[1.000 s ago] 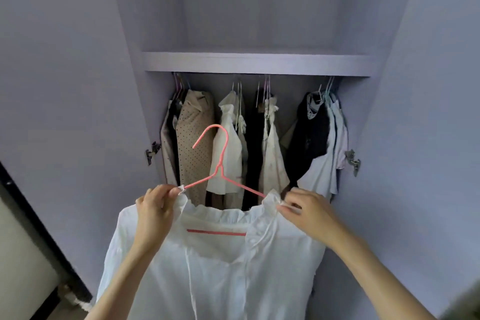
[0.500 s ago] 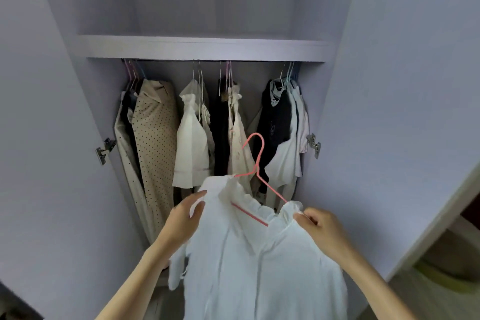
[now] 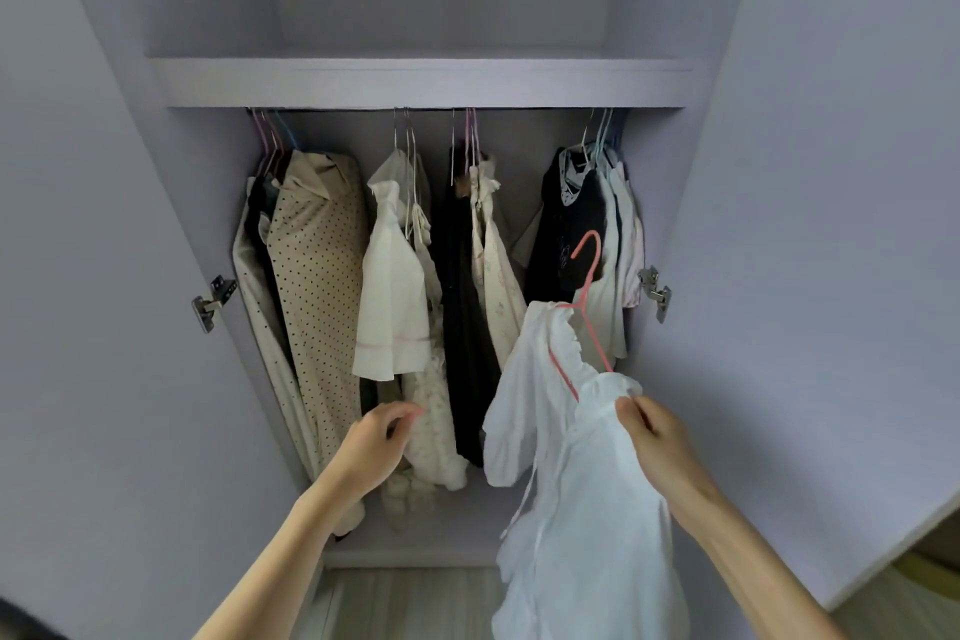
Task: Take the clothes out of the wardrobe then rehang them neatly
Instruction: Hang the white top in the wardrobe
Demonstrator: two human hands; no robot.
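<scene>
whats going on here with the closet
A person stands at an open wardrobe sorting clothes. The right hand pinches the shoulder of a white shirt that sits on a pink hanger, held out in front of the clothes on the rail and not hooked on it. The left hand holds nothing, its fingers loosely curled near the hem of a cream garment. Other clothes hang in bunches on the rail.

Both bare arms reach forward.
Left hand [image 3: 376, 442] hangs free, fingers loosely curled; right hand [image 3: 660, 437] keeps a pinching grip, fingertips bunched at its front.
</scene>
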